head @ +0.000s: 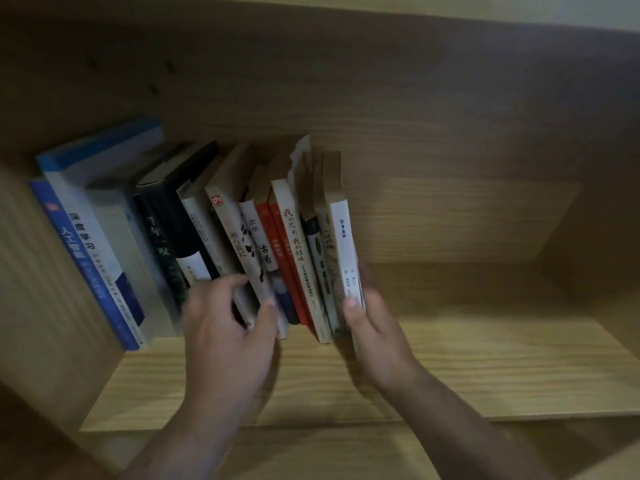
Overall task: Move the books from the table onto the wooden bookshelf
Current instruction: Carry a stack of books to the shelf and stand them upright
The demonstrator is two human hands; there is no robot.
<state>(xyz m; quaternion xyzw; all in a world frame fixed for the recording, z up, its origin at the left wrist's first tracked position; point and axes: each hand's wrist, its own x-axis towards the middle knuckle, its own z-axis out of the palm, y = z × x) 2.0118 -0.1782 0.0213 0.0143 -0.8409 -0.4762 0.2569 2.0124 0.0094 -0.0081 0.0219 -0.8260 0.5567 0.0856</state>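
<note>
Here, nearest, the right hand clasps the rightmost white book low on its spine. The left hand, blurred, curls at the middle spines; I cannot tell if it grips. About thirteen books stand on the wooden bookshelf, leaning left, rising far from both hands.

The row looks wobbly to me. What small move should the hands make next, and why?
Probably press the white book leftward with the right hand until it sits flush against the leaning books. They tilt left, nothing props them on the right, and the left hand pinches a middle book.
</note>
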